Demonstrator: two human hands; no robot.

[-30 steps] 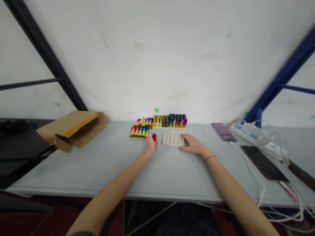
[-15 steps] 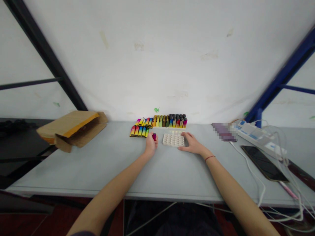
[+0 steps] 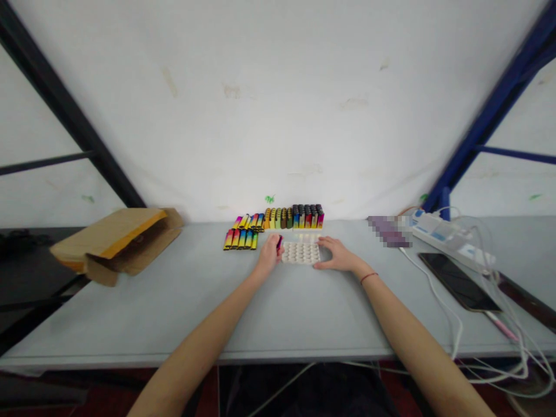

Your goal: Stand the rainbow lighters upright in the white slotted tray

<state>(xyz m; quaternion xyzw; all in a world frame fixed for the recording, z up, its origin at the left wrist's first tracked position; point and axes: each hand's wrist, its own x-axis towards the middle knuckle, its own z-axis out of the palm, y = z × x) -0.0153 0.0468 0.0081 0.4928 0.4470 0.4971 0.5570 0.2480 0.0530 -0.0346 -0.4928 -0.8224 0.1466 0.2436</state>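
A purple-magenta lighter [image 3: 280, 242] sticks out of my left hand [image 3: 270, 253], whose fingers are closed round it at the tray's left edge. The white tray [image 3: 300, 253], a grid of round holes, lies flat on the table. My right hand [image 3: 337, 253] spans the tray's right end, thumb at the near corner and fingers at the far corner. Left of my left hand, colourful lighters [image 3: 240, 238] lie in rows on their sides. Behind the tray, upright lighters with dark tops [image 3: 308, 216] stand packed together beside yellow, green and brown ones [image 3: 278, 218].
An open cardboard box [image 3: 117, 237] lies on the table's left side. To the right are a black phone [image 3: 459, 281], a blurred purple item [image 3: 390, 231], a white power strip [image 3: 452, 240] and loose white cables [image 3: 432, 284]. A white wall [image 3: 278, 116] rises behind.
My left hand has moved right with the lighter, up to the white tray's left edge. My right hand keeps its place at the tray's right end. The camera view has shifted slightly.
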